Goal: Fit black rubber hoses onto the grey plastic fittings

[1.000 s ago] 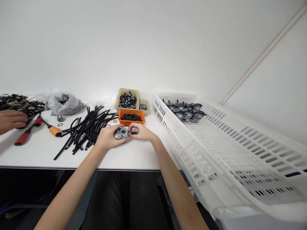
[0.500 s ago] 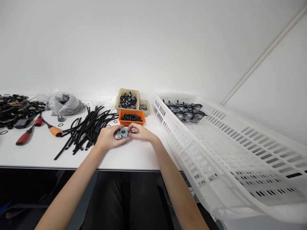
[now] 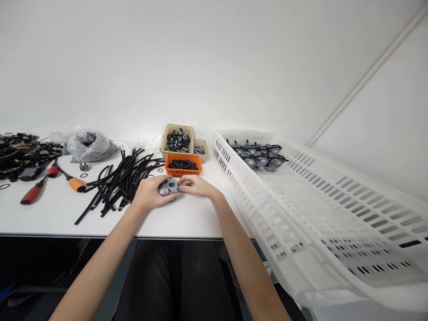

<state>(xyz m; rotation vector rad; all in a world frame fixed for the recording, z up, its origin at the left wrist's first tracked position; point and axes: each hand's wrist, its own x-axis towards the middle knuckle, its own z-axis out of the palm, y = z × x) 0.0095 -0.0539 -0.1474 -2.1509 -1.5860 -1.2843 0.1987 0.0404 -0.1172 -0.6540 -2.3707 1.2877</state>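
Observation:
Just above the white tabletop, my left hand (image 3: pixel 151 192) is closed round a small grey metal carburetor (image 3: pixel 172 184), its round bore and flange facing up. The thumb runs along the near side and the fingers wrap the far side. My right hand (image 3: pixel 195 186) pinches at the carburetor's right side, thumb and fingertips pressed together there. Whatever small part may be between those fingertips is hidden. Right behind the hands stands an orange basket (image 3: pixel 183 173) of short black hose pieces. Long black hoses (image 3: pixel 123 180) lie heaped beside my left hand.
Beige bins (image 3: pixel 163 149) of small metal parts stand behind the orange basket. A big white crate (image 3: pixel 287 200) on the right holds several carburetors (image 3: pixel 257 156) with hoses. Screwdrivers (image 3: pixel 32 195), a plastic bag (image 3: pixel 91 149) of parts and dark pieces (image 3: pixel 30 156) lie left.
My right fingers have shifted slightly at the carburetor's right side, and a dark bit visible beneath them before is now covered. My left hand keeps its hold.

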